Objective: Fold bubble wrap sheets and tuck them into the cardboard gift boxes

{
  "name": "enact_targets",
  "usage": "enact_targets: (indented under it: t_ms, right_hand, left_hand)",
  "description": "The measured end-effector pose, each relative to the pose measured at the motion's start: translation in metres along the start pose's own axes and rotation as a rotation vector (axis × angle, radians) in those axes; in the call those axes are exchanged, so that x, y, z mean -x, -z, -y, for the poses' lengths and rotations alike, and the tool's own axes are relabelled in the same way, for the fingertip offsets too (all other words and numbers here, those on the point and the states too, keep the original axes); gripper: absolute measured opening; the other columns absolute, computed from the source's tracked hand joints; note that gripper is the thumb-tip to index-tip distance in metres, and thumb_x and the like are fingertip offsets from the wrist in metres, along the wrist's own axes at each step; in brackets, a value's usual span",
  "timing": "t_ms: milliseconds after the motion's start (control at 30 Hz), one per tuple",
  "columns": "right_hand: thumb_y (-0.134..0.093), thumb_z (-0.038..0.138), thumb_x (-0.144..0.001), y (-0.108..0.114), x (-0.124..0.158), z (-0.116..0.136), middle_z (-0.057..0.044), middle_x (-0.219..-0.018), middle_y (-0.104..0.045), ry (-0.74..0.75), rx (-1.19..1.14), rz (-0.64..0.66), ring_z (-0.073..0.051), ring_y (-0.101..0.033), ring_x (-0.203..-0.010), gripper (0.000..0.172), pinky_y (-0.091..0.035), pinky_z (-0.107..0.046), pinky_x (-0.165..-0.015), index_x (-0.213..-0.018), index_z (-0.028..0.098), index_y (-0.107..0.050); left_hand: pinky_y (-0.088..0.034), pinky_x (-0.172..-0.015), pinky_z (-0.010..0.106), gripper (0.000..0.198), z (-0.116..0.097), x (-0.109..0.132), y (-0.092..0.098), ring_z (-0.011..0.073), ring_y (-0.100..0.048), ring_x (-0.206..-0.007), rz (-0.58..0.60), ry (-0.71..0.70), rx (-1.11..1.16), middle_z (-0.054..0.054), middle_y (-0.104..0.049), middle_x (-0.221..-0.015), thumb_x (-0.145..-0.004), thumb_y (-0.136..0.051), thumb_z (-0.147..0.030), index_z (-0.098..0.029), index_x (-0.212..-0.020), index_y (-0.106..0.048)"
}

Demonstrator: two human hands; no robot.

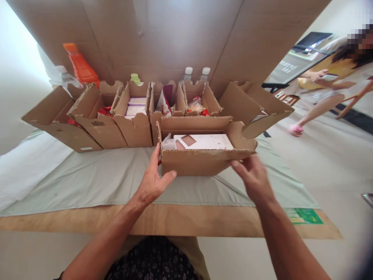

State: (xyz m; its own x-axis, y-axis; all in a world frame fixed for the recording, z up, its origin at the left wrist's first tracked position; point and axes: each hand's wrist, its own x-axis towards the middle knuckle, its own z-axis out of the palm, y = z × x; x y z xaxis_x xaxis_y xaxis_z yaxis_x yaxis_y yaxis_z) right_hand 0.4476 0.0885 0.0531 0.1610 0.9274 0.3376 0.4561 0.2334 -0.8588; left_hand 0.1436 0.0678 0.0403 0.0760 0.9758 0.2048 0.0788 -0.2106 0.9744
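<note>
**Gripping the near box at both ends**

I am clasping the open brown cardboard box (pixel 204 161) holding a flat white carton (pixel 204 141), left hand (pixel 153 181) curled on its left corner, right hand (pixel 253 177) pinching its right edge. It is sitting just in front of the row of similar cardboard boxes (pixel 116 116); moving it likely calls for an even two-handed grip

Front box (pixel 201 161): matt brown corrugated cardboard, torn rough rim; white carton (pixel 210 142) inside smooth paperboard; cloth (pixel 87 179) matt pale-green fabric; table (pixel 175 221) bare plywood; orange bottle (pixel 80 66) glossy plastic.
</note>
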Motion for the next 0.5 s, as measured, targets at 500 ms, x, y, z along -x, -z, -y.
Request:
enact_targets:
  t_ms: [500]
  right_hand:
    - [-0.078, 0.053, -0.085, 0.023, 0.012, 0.131, -0.007, -0.111, -0.073, 0.272, -0.064, -0.156, -0.027, -0.069, -0.103, 0.038, -0.056, -0.045, -0.093, -0.110, 0.028, -0.066]
  left_hand:
    - [-0.053, -0.114, 0.047, 0.059, -0.109, 0.012, 0.015, 0.0302, -0.060, -0.135, -0.059, -0.500, -0.160, 0.012, -0.064, -0.137, -0.093, -0.071, -0.045, -0.025, -0.145, -0.051]
